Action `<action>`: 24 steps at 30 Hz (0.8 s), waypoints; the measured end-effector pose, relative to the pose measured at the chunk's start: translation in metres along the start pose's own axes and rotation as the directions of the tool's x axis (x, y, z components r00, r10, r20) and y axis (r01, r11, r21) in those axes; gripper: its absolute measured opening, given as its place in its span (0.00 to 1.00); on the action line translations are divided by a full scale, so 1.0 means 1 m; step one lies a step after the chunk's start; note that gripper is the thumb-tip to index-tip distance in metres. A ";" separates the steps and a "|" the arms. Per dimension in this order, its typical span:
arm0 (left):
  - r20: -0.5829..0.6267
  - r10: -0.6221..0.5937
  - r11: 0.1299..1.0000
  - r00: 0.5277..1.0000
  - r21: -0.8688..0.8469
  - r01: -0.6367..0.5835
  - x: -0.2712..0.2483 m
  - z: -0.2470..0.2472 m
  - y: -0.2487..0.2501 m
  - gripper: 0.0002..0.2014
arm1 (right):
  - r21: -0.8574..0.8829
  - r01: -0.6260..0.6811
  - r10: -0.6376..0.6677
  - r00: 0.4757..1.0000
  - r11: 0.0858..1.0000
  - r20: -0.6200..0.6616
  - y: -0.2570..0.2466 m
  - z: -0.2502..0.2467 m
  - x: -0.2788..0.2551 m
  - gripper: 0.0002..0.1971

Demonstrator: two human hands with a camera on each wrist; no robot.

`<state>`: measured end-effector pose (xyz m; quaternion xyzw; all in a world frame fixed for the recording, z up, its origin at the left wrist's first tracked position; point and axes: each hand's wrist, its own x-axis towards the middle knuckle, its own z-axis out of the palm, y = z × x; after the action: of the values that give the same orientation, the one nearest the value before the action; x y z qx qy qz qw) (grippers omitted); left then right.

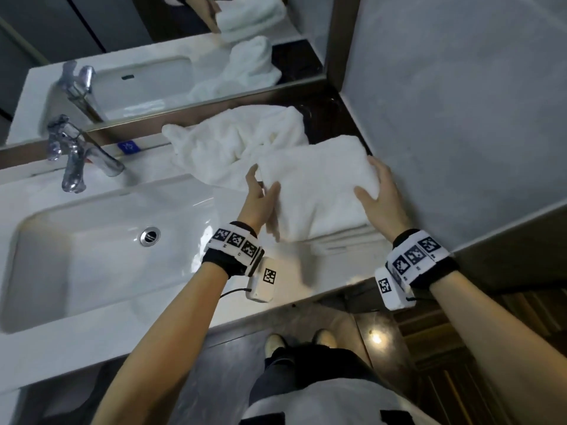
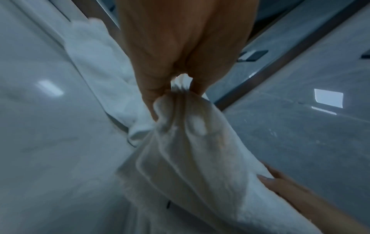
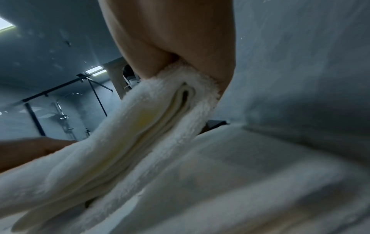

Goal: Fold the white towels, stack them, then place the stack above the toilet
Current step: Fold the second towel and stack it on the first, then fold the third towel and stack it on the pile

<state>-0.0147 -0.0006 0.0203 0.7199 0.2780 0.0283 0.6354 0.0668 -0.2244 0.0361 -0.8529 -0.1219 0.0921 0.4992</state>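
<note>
Right of centre, the left hand (image 1: pixel 260 191) and right hand (image 1: pixel 379 187) each pinched an end of the soft, thick folded white terry towel (image 1: pixel 316 191); it sagged, so supporting underneath looked wise.

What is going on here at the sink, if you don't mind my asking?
A person is folding white towels on the counter beside the sink. Both hands grip a folded towel: the left hand pinches its left edge, the right hand holds its right edge. It sits over another folded one. A crumpled towel waits behind.
</note>
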 end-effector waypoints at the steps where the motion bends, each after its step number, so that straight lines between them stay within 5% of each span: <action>1: 0.002 0.006 1.000 1.000 -0.014 -0.006 0.004 0.013 0.002 0.32 | -0.020 -0.011 0.011 0.999 1.000 -0.038 0.004 -0.011 0.001 0.29; 7: 0.023 -0.013 1.000 1.000 -0.017 0.014 0.015 0.068 0.004 0.31 | -0.269 -0.105 0.073 0.989 0.958 -0.128 0.027 -0.038 0.003 0.29; 10: -0.056 0.092 0.966 0.994 0.248 -0.076 0.008 0.082 -0.002 0.37 | -0.477 -0.071 0.051 0.997 0.876 -0.056 0.037 -0.032 -0.005 0.32; 13: 0.058 0.421 0.646 0.905 0.682 -0.343 -0.001 0.091 -0.006 0.35 | -0.628 0.121 -0.116 0.992 0.769 0.049 0.044 -0.022 -0.006 0.31; 15: 0.252 0.406 0.454 0.878 0.779 -0.433 -0.001 0.097 -0.011 0.32 | -0.676 0.168 -0.090 0.985 0.717 0.149 0.048 -0.014 -0.002 0.29; 16: 0.297 0.334 0.428 0.895 0.798 -0.425 0.000 0.098 -0.016 0.31 | -0.704 0.164 -0.049 0.982 0.691 0.181 0.051 -0.010 0.000 0.29; 18: 0.304 0.229 0.464 0.925 0.801 -0.378 0.001 0.101 -0.024 0.30 | -0.754 0.163 -0.001 0.978 0.636 0.211 0.060 -0.003 0.004 0.29; 24: 0.238 0.203 0.566 0.950 0.763 -0.313 -0.002 0.114 -0.035 0.29 | -0.730 0.207 0.008 0.960 0.651 0.279 0.078 -0.003 0.020 0.29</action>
<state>0.0161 -0.1029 -0.0335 0.9588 0.1135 -0.0496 0.2555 0.0953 -0.2577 -0.0309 -0.9550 -0.2597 0.1153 0.0854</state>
